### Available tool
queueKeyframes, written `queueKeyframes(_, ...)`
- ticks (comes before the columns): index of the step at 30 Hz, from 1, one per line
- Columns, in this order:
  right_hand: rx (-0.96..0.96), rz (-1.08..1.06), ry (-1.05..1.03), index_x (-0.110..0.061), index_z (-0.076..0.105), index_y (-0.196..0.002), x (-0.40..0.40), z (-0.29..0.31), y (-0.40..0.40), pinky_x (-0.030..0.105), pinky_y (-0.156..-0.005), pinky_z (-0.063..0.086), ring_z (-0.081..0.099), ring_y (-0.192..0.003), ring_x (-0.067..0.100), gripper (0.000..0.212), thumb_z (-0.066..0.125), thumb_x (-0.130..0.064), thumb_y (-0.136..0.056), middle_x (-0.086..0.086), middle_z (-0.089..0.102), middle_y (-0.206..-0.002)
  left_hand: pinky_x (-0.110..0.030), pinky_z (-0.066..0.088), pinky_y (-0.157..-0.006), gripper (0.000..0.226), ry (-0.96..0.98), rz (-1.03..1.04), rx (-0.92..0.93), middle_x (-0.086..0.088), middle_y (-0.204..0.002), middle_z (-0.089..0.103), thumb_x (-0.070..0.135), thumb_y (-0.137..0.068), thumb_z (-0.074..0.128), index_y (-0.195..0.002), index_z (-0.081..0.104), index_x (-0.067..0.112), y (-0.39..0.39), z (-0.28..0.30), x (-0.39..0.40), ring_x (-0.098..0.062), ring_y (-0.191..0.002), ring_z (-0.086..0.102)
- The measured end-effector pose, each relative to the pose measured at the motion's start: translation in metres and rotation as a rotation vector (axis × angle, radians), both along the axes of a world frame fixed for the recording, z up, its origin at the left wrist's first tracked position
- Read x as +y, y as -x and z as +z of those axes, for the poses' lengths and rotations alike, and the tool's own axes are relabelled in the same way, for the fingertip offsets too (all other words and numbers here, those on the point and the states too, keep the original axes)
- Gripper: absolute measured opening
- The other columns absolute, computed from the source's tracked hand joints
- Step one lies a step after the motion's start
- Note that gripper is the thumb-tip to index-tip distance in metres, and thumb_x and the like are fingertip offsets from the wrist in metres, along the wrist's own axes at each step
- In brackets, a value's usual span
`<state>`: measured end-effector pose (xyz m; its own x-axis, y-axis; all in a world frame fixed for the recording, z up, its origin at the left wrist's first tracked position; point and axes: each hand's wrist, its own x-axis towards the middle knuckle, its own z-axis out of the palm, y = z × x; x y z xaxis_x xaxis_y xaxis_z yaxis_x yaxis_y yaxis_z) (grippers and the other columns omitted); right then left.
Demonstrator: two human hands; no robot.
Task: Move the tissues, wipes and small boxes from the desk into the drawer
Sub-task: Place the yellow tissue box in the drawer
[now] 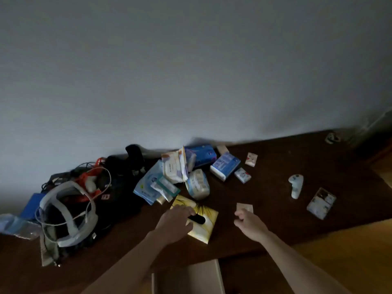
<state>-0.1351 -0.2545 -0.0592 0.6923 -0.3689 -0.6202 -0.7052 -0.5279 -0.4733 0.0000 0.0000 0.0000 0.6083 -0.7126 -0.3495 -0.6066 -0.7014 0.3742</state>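
My left hand (177, 221) rests on a yellow tissue pack (206, 228) at the desk's front, with its fingers over the pack's left side near a black oval opening (197, 219). My right hand (248, 222) hovers half curled just below a small pale packet (245, 207); no hold on the packet shows. Behind lie a pile of wipes and tissue packs: a white wipes pack (172, 169), a round white pack (198, 184), a blue box (224, 165) and small boxes (242, 175). The open drawer (188, 276) shows pale and bare at the bottom.
A heap of black bags, cables and a white headset (70, 211) fills the desk's left side. On the right lie a white bottle-like object (296, 185) and a printed flat pack (321, 202). A grey wall stands behind the dark wooden desk (275, 187).
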Motion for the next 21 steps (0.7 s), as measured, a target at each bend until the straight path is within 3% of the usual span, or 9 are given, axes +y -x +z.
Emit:
queueKeyframes(3, 0.066, 0.059, 0.117, -0.026, 0.031, -0.156, -0.016, -0.037, -0.019, 0.041, -0.103, 0.047, 0.047, -0.137, 0.021, 0.065, 0.060, -0.032, -0.099, 0.001, 0.036, -0.158, -0.038, 0.031, -0.114, 0.060, -0.260, -0.270, -0.081, -0.002, -0.150, 0.044, 0.038, -0.092, 0.058, -0.147, 0.042, 0.022, -0.009, -0.048, -0.028, -0.021, -0.141, 0.035)
queueKeyframes(6, 0.152, 0.089, 0.249, -0.031, 0.014, -0.161, -0.029, -0.076, -0.029, 0.061, -0.117, 0.029, 0.012, -0.155, 0.029, 0.082, 0.064, -0.032, -0.096, 0.003, 0.009, -0.170, -0.047, 0.014, -0.122, 0.078, -0.433, -0.314, -0.126, -0.009, -0.164, 0.021, 0.045, -0.095, 0.057, -0.158, 0.020, 0.017, 0.004, -0.098, -0.025, -0.029, -0.152, 0.017)
queueKeyframes(8, 0.207, 0.066, 0.243, -0.032, 0.007, -0.161, -0.039, -0.105, -0.029, 0.064, -0.116, 0.028, 0.006, -0.156, 0.030, 0.085, 0.063, -0.030, -0.097, 0.003, 0.000, -0.170, -0.051, 0.007, -0.123, 0.077, -0.456, -0.283, -0.196, -0.010, -0.165, 0.020, 0.045, -0.097, 0.054, -0.158, 0.017, 0.017, 0.014, -0.126, -0.022, -0.029, -0.152, 0.014)
queueKeyframes(9, 0.209, 0.065, 0.252, -0.031, 0.007, -0.161, -0.042, -0.117, -0.026, 0.062, -0.114, 0.033, 0.009, -0.155, 0.031, 0.083, 0.062, -0.029, -0.098, 0.004, 0.001, -0.170, -0.053, 0.005, -0.123, 0.073, -0.442, -0.283, -0.258, -0.010, -0.161, 0.027, 0.045, -0.097, 0.053, -0.157, 0.022, 0.017, 0.015, -0.134, -0.022, -0.030, -0.150, 0.020)
queueKeyframes(11, 0.106, 0.105, 0.393, -0.028, 0.017, -0.156, -0.040, -0.136, -0.016, 0.055, -0.103, 0.046, 0.031, -0.144, 0.034, 0.076, 0.064, -0.028, -0.097, 0.007, 0.021, -0.162, -0.055, 0.010, -0.121, 0.064, -0.439, -0.331, -0.339, -0.007, -0.145, 0.048, 0.048, -0.095, 0.053, -0.148, 0.038, 0.017, 0.010, -0.145, -0.024, -0.028, -0.138, 0.040)
queueKeyframes(14, -0.021, 0.171, 0.553, -0.020, 0.037, -0.144, -0.026, -0.149, 0.004, 0.047, -0.088, 0.055, 0.055, -0.118, 0.032, 0.071, 0.075, -0.036, -0.087, 0.012, 0.053, -0.135, -0.042, 0.037, -0.104, 0.065, -0.412, -0.336, -0.291, -0.006, -0.129, 0.060, 0.057, -0.089, 0.059, -0.137, 0.047, 0.015, 0.009, -0.158, -0.020, -0.026, -0.118, 0.055)
queueKeyframes(16, -0.043, 0.177, 0.523, -0.014, 0.039, -0.142, -0.012, -0.150, 0.021, 0.044, -0.089, 0.056, 0.057, -0.117, 0.031, 0.077, 0.079, -0.041, -0.082, 0.013, 0.057, -0.130, -0.037, 0.044, -0.090, 0.067, -0.352, -0.247, -0.249, -0.003, -0.123, 0.065, 0.063, -0.086, 0.059, -0.134, 0.049, 0.016, 0.022, -0.160, -0.011, -0.024, -0.111, 0.060)
queueKeyframes(21, -0.070, 0.096, 0.265, -0.012, 0.034, -0.149, 0.051, -0.142, 0.074, 0.038, -0.088, 0.056, 0.060, -0.112, 0.024, 0.084, 0.073, -0.049, -0.084, 0.007, 0.058, -0.131, -0.031, 0.046, -0.059, 0.075, -0.242, 0.093, 0.101, 0.006, -0.087, 0.066, 0.077, -0.081, 0.052, -0.133, 0.049, 0.023, 0.094, -0.156, 0.036, -0.019, -0.077, 0.064)
